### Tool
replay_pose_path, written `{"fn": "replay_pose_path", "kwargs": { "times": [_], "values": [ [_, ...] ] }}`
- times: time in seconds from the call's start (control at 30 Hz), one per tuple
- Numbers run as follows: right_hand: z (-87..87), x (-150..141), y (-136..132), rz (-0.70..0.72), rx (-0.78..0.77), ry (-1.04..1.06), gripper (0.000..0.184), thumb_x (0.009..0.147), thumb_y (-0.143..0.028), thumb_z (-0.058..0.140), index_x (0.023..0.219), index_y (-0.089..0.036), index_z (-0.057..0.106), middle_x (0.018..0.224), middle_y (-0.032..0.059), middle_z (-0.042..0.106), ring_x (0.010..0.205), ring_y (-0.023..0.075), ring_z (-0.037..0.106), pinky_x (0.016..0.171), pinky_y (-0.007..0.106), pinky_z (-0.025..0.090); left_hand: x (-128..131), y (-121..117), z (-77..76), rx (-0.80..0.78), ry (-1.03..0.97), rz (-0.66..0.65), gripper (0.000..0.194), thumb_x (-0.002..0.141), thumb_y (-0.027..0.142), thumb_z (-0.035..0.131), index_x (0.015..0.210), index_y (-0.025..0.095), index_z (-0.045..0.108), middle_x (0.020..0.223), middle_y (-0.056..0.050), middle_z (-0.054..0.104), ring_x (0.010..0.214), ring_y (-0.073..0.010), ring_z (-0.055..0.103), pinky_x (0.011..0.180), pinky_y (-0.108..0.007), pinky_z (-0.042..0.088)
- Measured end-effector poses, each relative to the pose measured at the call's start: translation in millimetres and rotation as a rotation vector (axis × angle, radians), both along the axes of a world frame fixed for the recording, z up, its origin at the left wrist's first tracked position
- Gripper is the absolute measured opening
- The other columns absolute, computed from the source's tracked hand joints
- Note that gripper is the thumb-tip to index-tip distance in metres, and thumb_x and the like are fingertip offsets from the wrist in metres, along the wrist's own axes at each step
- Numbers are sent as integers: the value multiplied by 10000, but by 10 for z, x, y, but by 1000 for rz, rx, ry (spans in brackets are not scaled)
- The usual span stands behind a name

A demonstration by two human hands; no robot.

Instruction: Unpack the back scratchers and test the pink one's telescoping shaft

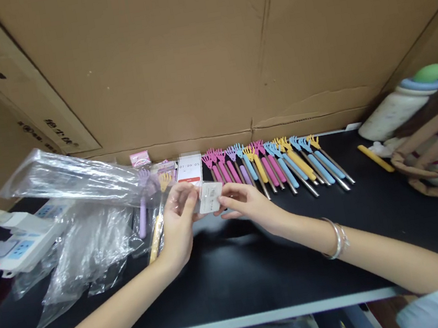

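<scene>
Label card point(210, 197), held up between both hands over the bench point(240, 289), behind the middle of the front edge and nearer the back edge. Gripped at its left side by the thumb and fingers of the left hand point(178, 224), with clear film around them; met at its right edge by the curled fingers and thumb of the right hand point(253, 206), pinching or merely touching, impossible to tell. Probably steadied from two sides to turn the printed face up toward the eyes. Appears to run lengthwise from front to back, top end toward the back edge and leaning slightly right; print too small to read. Behind and to the right, a row of claw-headed scratchers point(286, 166), claws toward the back edge, shafts toward the front edge, likely spread like this for easy picking by the shaft. Toward the left edge, clear bags point(86, 248) in a loose heap, presumably for ready reach; just beside the left hand, a purple scratcher point(142, 216). Near the back edge, a phone point(189, 169), likely propped or laid there for easy viewing.
</scene>
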State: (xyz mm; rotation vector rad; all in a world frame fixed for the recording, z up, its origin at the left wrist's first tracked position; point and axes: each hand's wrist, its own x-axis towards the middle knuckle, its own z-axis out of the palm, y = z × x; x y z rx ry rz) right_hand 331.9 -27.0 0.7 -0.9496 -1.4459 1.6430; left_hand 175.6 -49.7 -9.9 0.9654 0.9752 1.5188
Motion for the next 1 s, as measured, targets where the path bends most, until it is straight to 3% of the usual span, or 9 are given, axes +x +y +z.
{"fn": "replay_pose_path", "kwargs": {
  "times": [0.13,0.3,0.4,0.47,0.57,0.63,0.77,0.87,1.0],
  "values": [
    [-10,9,12,-38,70,0,257,738,-398,655,769,-180,522,822,6,615,786,134,634,710,292,558,-59,54,81,-18,29,-50,263,746,404,669,894,221,553,834,2,593,814,-149,608,575,-201,521],
    [25,147,207,-126,373,-93,214,803,-380,578,765,-194,480,732,-16,553,698,119,583,644,277,535,-608,230,398,232,143,164,197,781,389,648,818,203,593,858,4,634,844,-139,603,664,-253,542],
    [68,172,460,-205,648,-244,153,809,-321,565,766,-190,497,723,-7,565,697,121,570,671,272,490,-1179,310,544,463,386,425,163,785,347,661,848,201,624,865,33,664,851,-126,607,692,-247,521],
    [101,115,669,-250,754,-295,110,801,-281,560,780,-187,507,750,4,580,732,131,576,694,278,472,-1573,326,596,550,594,510,144,796,331,650,890,223,642,888,56,673,899,-137,610,802,-306,509],
    [140,-85,1003,-254,843,-374,61,811,-241,533,825,-184,517,783,19,609,757,144,585,713,290,458,-2074,302,610,641,1110,681,99,826,313,609,899,282,669,981,83,674,972,-149,586,938,-370,437],
    [151,-271,1213,-257,931,-518,63,836,-222,504,876,-182,533,815,31,623,770,153,576,710,295,444,-2320,285,568,607,1391,632,134,860,330,554,925,329,671,1054,89,653,1018,-162,556,965,-384,403],
    [128,-691,1550,-247,1219,-981,189,909,-176,394,986,-177,566,947,72,622,893,197,524,707,311,396,-2650,351,358,470,1731,291,262,911,389,421,1047,383,645,1073,46,645,983,-183,540,827,-296,427],
    [88,-987,1711,-150,1314,-1121,231,915,-126,374,967,-152,597,982,101,617,954,220,492,707,316,371,-2824,490,164,444,1855,77,326,906,438,382,1066,351,652,1040,13,667,951,-192,550,765,-254,416],
    [28,-1296,1820,-17,1355,-1207,239,894,-70,394,925,-112,627,994,140,616,974,241,479,681,326,350,-2968,654,14,508,1923,-24,399,904,371,310,1114,309,643,1061,-8,682,977,-221,548,788,-291,420]
  ]
}}
